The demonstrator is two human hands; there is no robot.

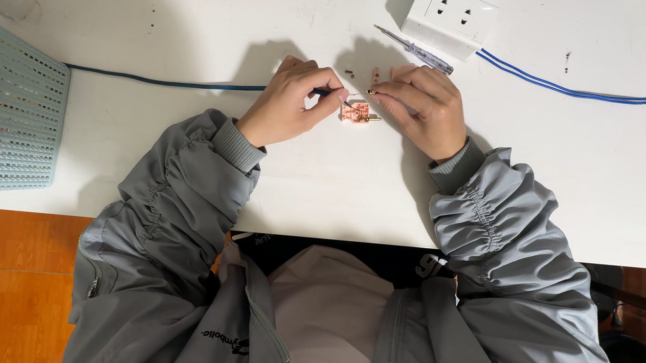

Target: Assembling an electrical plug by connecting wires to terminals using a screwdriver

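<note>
Near the middle of the white bench (587,200), the left hand (287,106) pinches a thin tool onto a small pink socket insert (357,112), while the right hand (428,108) pinches a brass screw (371,92) just above it, steadying the work; a white socket cover (453,16) and screwdriver (415,50) lie toward the far edge.

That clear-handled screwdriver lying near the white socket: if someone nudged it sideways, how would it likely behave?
The screwdriver looks slim and round, lying flat on the white table, so it would probably roll rather than slide. It looks rigid and likely light for its length. The socket close behind it might stop a roll that way.
</note>
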